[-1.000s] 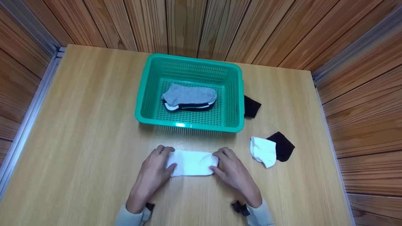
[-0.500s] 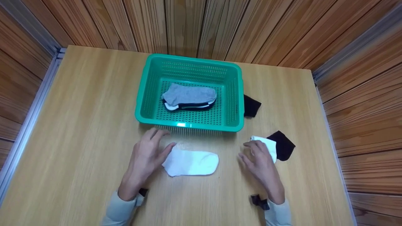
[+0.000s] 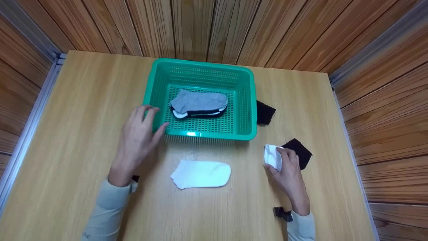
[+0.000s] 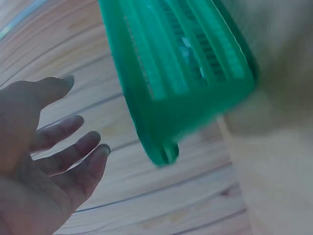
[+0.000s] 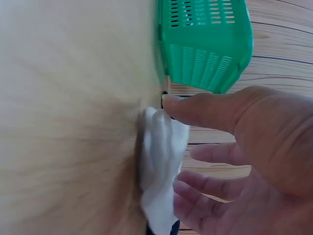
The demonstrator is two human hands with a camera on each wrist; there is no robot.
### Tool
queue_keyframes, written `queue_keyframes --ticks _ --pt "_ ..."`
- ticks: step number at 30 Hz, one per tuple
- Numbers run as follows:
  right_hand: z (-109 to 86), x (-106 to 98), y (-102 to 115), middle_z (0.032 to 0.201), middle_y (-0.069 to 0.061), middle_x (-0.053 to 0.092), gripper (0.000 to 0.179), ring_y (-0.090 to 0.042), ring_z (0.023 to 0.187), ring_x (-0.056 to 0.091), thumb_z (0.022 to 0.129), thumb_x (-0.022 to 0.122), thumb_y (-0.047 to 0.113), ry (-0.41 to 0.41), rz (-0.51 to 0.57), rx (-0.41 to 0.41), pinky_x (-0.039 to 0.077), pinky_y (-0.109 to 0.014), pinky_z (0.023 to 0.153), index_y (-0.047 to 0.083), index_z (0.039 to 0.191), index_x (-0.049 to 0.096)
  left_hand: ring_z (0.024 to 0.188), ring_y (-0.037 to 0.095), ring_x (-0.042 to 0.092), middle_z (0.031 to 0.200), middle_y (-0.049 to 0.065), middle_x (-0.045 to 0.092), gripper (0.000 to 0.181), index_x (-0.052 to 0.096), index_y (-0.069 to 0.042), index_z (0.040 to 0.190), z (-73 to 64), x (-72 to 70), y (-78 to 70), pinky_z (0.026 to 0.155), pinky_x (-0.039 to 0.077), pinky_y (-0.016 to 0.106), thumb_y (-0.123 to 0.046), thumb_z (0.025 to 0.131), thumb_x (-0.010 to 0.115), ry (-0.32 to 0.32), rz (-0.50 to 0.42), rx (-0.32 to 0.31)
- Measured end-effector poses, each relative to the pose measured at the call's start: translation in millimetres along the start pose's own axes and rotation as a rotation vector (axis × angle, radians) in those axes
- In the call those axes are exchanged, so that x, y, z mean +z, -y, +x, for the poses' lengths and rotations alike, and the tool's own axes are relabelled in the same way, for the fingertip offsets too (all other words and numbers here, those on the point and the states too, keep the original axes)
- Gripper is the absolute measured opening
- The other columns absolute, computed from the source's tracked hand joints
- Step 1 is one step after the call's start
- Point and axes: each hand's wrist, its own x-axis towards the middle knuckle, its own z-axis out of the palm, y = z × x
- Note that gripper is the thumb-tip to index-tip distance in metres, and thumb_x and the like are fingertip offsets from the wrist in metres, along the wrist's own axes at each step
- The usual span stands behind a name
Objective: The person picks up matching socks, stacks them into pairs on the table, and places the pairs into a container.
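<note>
My left hand is at the front left corner of the green basket, its fingers spread and holding nothing. In the left wrist view, a gap separates those fingers from the basket's rim. At the right, my right hand pinches a white sock between thumb and fingers. The right wrist view shows this sock bunched up off the tabletop, with the thumb at its upper end. Another white sock lies flat in front of the basket, toe to the right.
Inside the basket lies a stack of socks, a grey sock on top and dark and white ones beneath. One black sock lies beside the right hand. Another black sock sticks out from under the basket's right side. Wood-panelled walls enclose the table.
Both hands have let go of the middle white sock. The left hand has moved up and left to the basket; the right has moved right and taken hold of the other white sock.
</note>
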Motion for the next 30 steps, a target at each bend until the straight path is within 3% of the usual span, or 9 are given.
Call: queue_keyframes --ticks 6,12,16,21,26,30 --pt "3.2 3.1 -4.0 0.147 -0.030 0.048 0.069 -0.042 0.128 0.044 0.091 0.081 0.018 0.055 -0.026 0.027 0.046 -0.059 0.102 -0.004 0.149 0.049 0.135 0.040 0.056 0.147 0.025 0.056 0.056 0.058 0.003 0.141 21.5 1.3 23.1 0.111 0.052 0.055 -0.031 0.100 0.073 0.019 -0.015 -0.070" --pt "7.7 1.2 -8.2 0.145 -0.028 0.051 0.062 -0.041 0.121 0.046 0.094 0.078 0.017 0.064 -0.053 0.037 0.046 -0.055 0.098 -0.005 0.146 0.053 0.149 0.041 0.045 0.162 0.024 0.043 0.062 0.047 0.000 0.153 47.7 18.9 41.4 0.119 0.042 0.057 -0.031 0.103 0.068 0.096 -0.072 -0.184" --pt "11.3 0.8 -8.4 0.140 -0.028 0.055 0.057 -0.040 0.116 0.048 0.093 0.078 0.016 0.060 -0.050 0.018 0.045 -0.052 0.095 -0.007 0.142 0.057 0.154 0.040 0.040 0.166 0.022 0.038 0.063 0.043 0.000 0.157 60.2 30.6 49.8 0.122 0.039 0.056 -0.028 0.105 0.065 0.099 -0.092 -0.216" --pt "14.2 1.9 -9.8 0.135 -0.028 0.058 0.051 -0.041 0.113 0.049 0.092 0.079 0.012 0.046 -0.010 -0.007 0.044 -0.051 0.093 -0.008 0.136 0.062 0.157 0.039 0.036 0.168 0.022 0.035 0.061 0.038 0.003 0.159 66.2 38.4 53.3 0.122 0.037 0.055 -0.016 0.106 0.062 0.125 -0.080 -0.227" --pt "14.3 1.7 -12.0 0.134 -0.025 0.058 0.043 -0.040 0.116 0.051 0.096 0.073 0.008 0.045 0.016 0.008 0.045 -0.053 0.100 -0.007 0.135 0.063 0.160 0.038 0.031 0.169 0.022 0.033 0.057 0.035 0.003 0.160 68.5 43.0 52.1 0.123 0.034 0.054 -0.006 0.108 0.055 0.160 -0.078 -0.244" --pt "14.3 1.5 -13.9 0.131 -0.023 0.060 0.038 -0.039 0.116 0.056 0.098 0.070 0.006 0.035 0.030 0.003 0.047 -0.056 0.102 -0.006 0.134 0.064 0.160 0.038 0.030 0.170 0.021 0.033 0.051 0.039 0.005 0.157 67.4 45.3 52.4 0.123 0.034 0.054 -0.003 0.109 0.051 0.158 -0.086 -0.245"
